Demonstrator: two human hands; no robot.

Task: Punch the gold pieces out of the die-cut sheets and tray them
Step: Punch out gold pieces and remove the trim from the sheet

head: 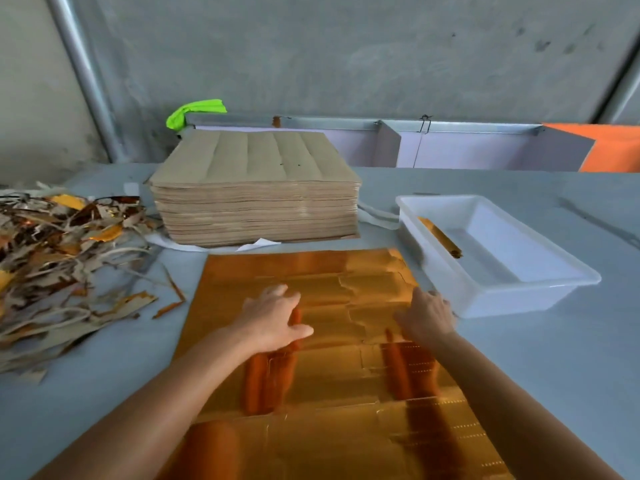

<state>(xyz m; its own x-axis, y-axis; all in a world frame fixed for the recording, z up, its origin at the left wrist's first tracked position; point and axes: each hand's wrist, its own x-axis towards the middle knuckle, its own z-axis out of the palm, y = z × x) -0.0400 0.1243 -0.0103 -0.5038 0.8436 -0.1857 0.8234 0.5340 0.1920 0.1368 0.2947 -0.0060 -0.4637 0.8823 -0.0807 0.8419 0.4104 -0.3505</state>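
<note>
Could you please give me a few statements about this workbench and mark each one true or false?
1. Both hands rest on the gold sheet. True: the left hand and the right hand lie flat on it.
2. The white tray is empty. False: one gold piece lies inside it.
3. The stack of brown sheets sits behind the gold sheet. True.
4. The scrap pile is on the person's right. False: it is on the left.
5. The tray stands on the stack. False: it stands on the table, right of the stack.
</note>
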